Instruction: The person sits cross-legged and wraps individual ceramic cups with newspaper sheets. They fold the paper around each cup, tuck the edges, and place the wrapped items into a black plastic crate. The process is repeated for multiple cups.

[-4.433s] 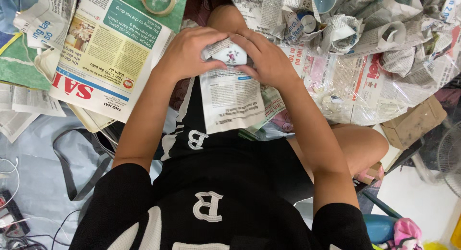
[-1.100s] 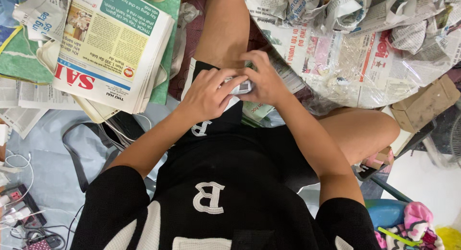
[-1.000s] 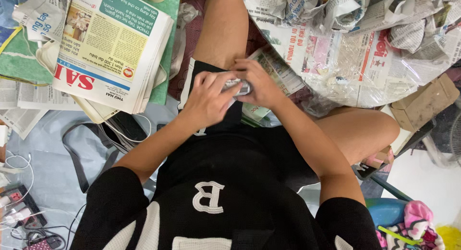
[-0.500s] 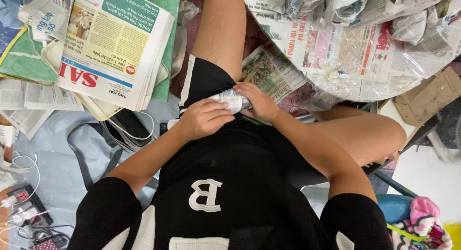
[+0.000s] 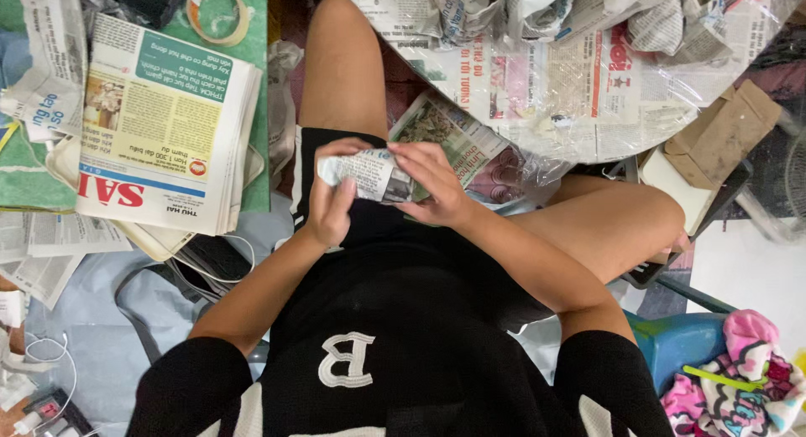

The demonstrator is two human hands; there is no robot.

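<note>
You've got 2 hands in view, left hand [image 5: 332,204] and right hand [image 5: 432,183], both closed on 1 newspaper-wrapped bundle [image 5: 367,173]. Left of that bundle: 1 stack of folded newspapers [image 5: 164,126]. Up-left of the bundle: 1 tape roll [image 5: 217,12] on 1 green mat [image 5: 252,93]. Right of the bundle: 1 cardboard piece [image 5: 724,132]. Above the bundle there's a pile of wrapped bundles [image 5: 537,5]; can't count those exactly. Down-right of the bundle: 1 pink patterned cloth [image 5: 739,387].
</note>
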